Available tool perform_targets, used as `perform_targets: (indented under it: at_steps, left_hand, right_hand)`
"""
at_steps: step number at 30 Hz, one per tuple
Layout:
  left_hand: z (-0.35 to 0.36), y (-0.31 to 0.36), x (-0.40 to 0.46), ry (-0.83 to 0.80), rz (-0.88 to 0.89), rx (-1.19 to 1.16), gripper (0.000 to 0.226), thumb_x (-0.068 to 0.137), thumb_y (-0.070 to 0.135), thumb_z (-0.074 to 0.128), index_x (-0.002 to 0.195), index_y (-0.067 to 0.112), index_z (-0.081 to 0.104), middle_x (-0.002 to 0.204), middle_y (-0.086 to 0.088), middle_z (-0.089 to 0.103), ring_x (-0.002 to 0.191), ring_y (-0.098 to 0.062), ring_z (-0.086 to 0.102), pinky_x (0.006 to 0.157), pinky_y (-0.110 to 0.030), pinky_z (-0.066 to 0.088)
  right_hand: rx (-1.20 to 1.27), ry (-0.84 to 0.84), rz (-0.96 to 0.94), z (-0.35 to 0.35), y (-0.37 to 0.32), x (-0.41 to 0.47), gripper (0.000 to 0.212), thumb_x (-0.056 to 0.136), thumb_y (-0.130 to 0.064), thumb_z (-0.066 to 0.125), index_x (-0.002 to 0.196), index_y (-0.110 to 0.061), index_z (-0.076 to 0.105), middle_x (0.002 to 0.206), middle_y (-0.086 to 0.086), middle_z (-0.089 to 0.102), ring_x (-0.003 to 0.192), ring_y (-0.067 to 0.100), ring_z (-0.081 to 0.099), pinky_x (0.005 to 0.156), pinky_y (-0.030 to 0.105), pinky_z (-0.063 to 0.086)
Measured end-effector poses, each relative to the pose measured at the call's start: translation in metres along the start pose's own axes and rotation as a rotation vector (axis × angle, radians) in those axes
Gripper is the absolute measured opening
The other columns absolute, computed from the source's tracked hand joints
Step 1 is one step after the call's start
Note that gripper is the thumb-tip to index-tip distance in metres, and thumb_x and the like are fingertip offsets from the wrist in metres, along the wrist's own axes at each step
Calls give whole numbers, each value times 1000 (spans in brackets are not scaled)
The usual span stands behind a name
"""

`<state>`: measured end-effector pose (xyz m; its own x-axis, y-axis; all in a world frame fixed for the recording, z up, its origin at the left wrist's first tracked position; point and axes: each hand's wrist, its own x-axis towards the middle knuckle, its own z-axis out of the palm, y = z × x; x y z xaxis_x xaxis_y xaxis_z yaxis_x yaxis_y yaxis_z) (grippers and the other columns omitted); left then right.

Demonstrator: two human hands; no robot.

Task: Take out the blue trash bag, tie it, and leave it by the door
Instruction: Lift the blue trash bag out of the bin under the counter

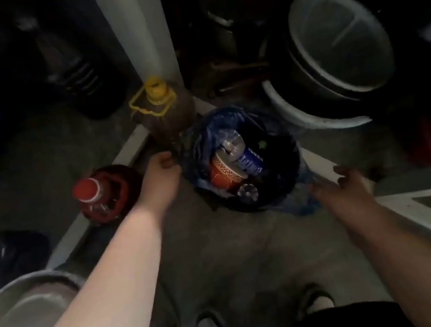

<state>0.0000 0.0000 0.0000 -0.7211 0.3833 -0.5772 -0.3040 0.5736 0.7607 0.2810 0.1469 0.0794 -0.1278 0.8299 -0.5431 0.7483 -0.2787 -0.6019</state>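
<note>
Dim light falls on a grey concrete floor (pixel 226 262) crowded with kitchen clutter, seen from above; a white post (pixel 138 32) rises at the far middle, and pale rails run from its foot toward the near left and near right; the blue trash bag (pixel 204 132) sits at the centre of the scene, lining a dark round bin, its mouth open and its rim folded over the edge; inside it lie a red-and-white patterned cup (pixel 224 173), a blue-labelled wrapper and other scraps too blurred to name; a brown jug with a yellow cap and handle (pixel 158 98) stands just beyond the bag on its far left, against the post, and a red-capped bottle (pixel 89 190) stands to the left, near the rail; to the far right a stack of pots carries a grey lid (pixel 339 37); a pale basin (pixel 26 306) shows at the near left edge; the person's left hand (pixel 162 172) reaches to the left rim of the bag, its grip curled with fingers bent inward at the rim, though whether it pinches the plastic cannot be told; the right hand (pixel 342 184), blurred, hovers at the near right side of the bag, its grip spread and fingers apart, close to the crumpled blue plastic there; two feet in sandals show at the near edge.
</note>
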Motion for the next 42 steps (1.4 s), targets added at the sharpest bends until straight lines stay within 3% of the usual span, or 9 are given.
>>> perform_targets:
  at_steps: [3,6,9,13,16,20,23,29,42]
  left_hand:
    - [14,-15,51,12,-4,42,45,56,33,67,98,15,72,96,-12,77,90,-32,73,85,-47,58]
    - [23,-10,80,17,-57,60,28,60,30,67,76,8,75,81,-10,77,81,-28,73,77,-41,58]
    - [27,6,76,-30,-91,-17,13,71,21,67,73,8,68,79,-12,67,74,-24,63,66,-32,49]
    - [35,9,76,-84,-98,-28,10,85,7,60,92,13,65,75,-18,58,48,-20,51,44,-17,38]
    - [33,8,77,-103,-100,1,22,83,9,63,104,4,70,83,-24,68,57,-26,60,51,-25,47]
    - [31,12,73,6,-44,22,21,85,14,67,104,4,71,100,-21,73,82,-29,68,71,-32,57]
    - [28,28,56,59,44,-109,10,87,18,68,95,13,71,87,-11,72,80,-29,70,65,-26,56]
    - [12,74,-8,-33,184,-296,18,87,3,58,88,16,72,74,0,76,70,-17,71,65,-24,55]
    - [-7,190,-129,-135,305,-240,24,91,9,57,101,24,73,100,2,78,97,-17,73,84,-33,55]
  right_hand:
    - [79,-162,190,10,5,26,82,81,-19,74,150,-17,29,117,14,62,92,27,62,74,39,53]
    - [-20,-279,158,16,1,45,42,85,-14,71,120,-15,47,96,14,65,78,24,63,60,32,50]
    - [-200,-404,60,20,-3,56,15,84,-17,72,88,-15,58,76,9,67,67,21,64,55,27,48]
    - [-457,-423,-34,15,-4,68,5,81,-10,68,78,-8,65,70,11,65,59,19,61,50,25,46]
    - [-402,-396,-77,10,-5,69,4,81,-6,65,77,-5,66,67,11,63,59,20,58,57,30,46]
    - [-235,-397,-86,12,-8,65,12,77,1,65,71,-8,62,61,6,59,57,17,54,46,21,41]
    - [116,-399,52,13,-11,62,10,88,-3,58,79,-8,61,69,7,64,61,17,58,52,24,45]
    - [501,-290,127,11,-18,42,22,98,-12,48,77,-17,55,47,-7,50,47,10,45,45,22,37]
    - [783,-226,-2,-67,-95,-22,31,101,1,37,79,-17,50,37,-15,47,32,-4,43,36,11,33]
